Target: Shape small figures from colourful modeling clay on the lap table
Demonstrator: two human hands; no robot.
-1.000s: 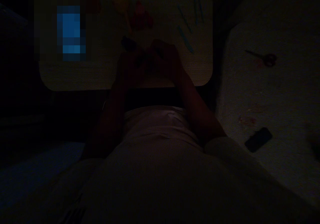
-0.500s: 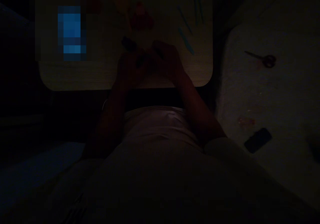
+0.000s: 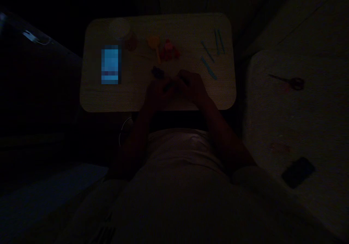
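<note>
The picture is very dark. My left hand (image 3: 159, 91) and my right hand (image 3: 193, 86) are close together over the near part of a small wooden table (image 3: 122, 100). Both have curled fingers that nearly meet. Dark patches show at the fingers, but what they hold, if anything, cannot be made out. Just beyond my left hand lies a dark, lumpy bundle (image 3: 157, 72). Farther back are a red piece with a pink middle (image 3: 169, 49) and an orange piece with a round head and a stem (image 3: 154, 42). Several thin blue strips (image 3: 208, 68) lie right of my right hand.
A blurred, lit blue screen (image 3: 110, 64) is at the table's left. Behind it are a pale round thing (image 3: 120, 28) and a reddish round thing (image 3: 131, 42). On the pale surface at right lie scissors (image 3: 296, 83) and a dark phone-like slab (image 3: 298, 172). A white cable (image 3: 121, 129) hangs below the table.
The camera view has shifted, so the table sits lower and its far edge shows. My hands stay close together with fingers curled; the objects keep their places on the table.
</note>
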